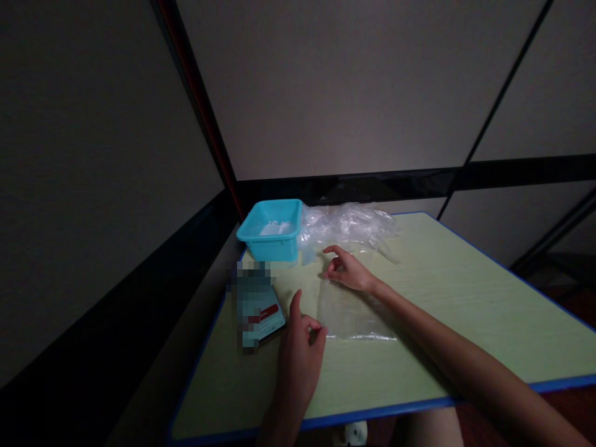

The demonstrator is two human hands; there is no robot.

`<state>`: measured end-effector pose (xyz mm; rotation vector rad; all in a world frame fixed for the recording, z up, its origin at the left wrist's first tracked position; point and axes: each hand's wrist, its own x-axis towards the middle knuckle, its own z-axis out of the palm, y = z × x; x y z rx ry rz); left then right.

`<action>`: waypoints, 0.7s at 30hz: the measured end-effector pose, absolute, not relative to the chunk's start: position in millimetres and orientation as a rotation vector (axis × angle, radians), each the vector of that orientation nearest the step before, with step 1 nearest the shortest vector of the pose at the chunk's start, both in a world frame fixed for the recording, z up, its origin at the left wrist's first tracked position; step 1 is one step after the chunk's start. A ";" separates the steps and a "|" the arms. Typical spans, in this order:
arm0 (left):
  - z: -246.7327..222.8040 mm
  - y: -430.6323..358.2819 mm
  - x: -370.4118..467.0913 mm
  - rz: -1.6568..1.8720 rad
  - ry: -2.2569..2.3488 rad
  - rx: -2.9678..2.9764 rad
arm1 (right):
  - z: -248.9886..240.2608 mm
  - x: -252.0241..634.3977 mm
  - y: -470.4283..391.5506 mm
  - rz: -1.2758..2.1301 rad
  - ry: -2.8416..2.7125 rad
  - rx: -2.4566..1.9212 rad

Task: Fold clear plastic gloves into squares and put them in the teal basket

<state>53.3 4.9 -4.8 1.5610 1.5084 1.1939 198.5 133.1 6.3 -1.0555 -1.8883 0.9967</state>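
Your left hand pinched the near-left corner of 1 clear bag, flat on the table. Your right hand curled at its far-left corner, index extended; couldn't tell if pinching.

L hand: 1 fngr up | R hand: farther fwd, 1 fngr out
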 end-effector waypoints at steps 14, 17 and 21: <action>-5.7 4.9 51.6 1.213 1.542 1.516 | 32.7 228.8 101.2 0.575 -1.937 -1.181; -4.8 5.6 50.8 1.234 1.554 1.511 | 41.0 263.9 67.7 0.716 -1.891 -1.283; -2.4 5.5 51.2 1.248 1.566 1.514 | 35.2 293.8 24.9 0.830 -1.787 -1.412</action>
